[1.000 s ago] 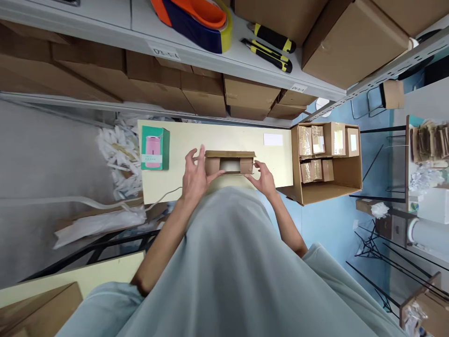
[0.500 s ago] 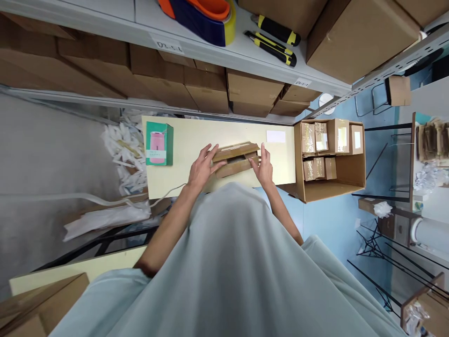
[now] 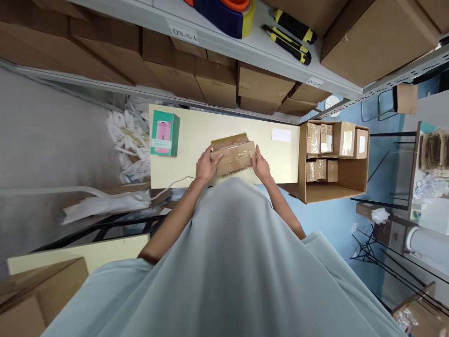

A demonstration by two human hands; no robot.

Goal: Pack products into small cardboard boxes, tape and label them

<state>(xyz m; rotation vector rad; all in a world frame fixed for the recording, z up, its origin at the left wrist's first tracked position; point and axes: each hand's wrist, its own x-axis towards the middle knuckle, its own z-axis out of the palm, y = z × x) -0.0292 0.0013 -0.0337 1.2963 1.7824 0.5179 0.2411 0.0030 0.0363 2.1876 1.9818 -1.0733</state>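
Note:
A small brown cardboard box (image 3: pixel 234 153) with clear tape across its face rests on the pale yellow table (image 3: pixel 196 140). My left hand (image 3: pixel 206 164) grips its left end, fingers curled over the edge. At the right end, my right hand (image 3: pixel 261 166) presses against the box with fingers together. A green carton with a pink item pictured (image 3: pixel 164 133) stands at the table's left. My light grey shirt hides the near table edge.
An open large carton (image 3: pixel 345 175) holding several small taped boxes sits right of the table. A white label (image 3: pixel 281 135) lies on the table. Shelves above carry brown boxes, a tape dispenser (image 3: pixel 228 11) and utility knives (image 3: pixel 291 37). Shredded paper (image 3: pixel 128 135) lies left.
The box's open flaps were folded down and it now shows a closed, taped face. Both hands shifted to its ends, and the view tilted slightly.

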